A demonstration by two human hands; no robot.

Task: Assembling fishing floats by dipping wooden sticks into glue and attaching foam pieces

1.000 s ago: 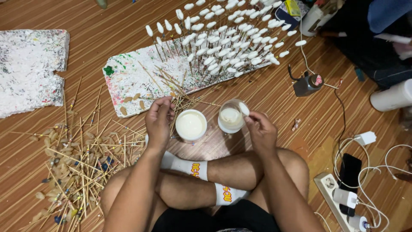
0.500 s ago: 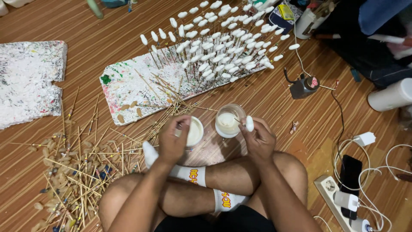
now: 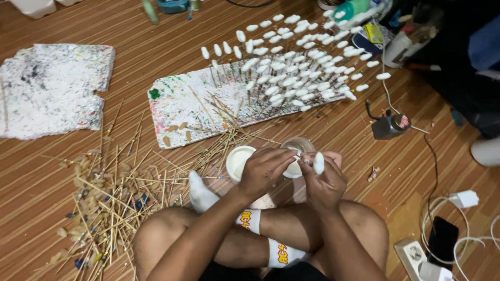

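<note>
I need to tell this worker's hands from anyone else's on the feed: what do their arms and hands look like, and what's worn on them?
Both arms are bare to the elbows and beyond: no sleeves show. The left hand and right hand wear no gloves, and no ring, watch or bracelet shows on either. No markings are visible on the forearms. Fingers are bare.

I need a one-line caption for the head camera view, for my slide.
Seated cross-legged, right hand holds a white-tipped stick, left hand touching it, above two paint cups.
</note>
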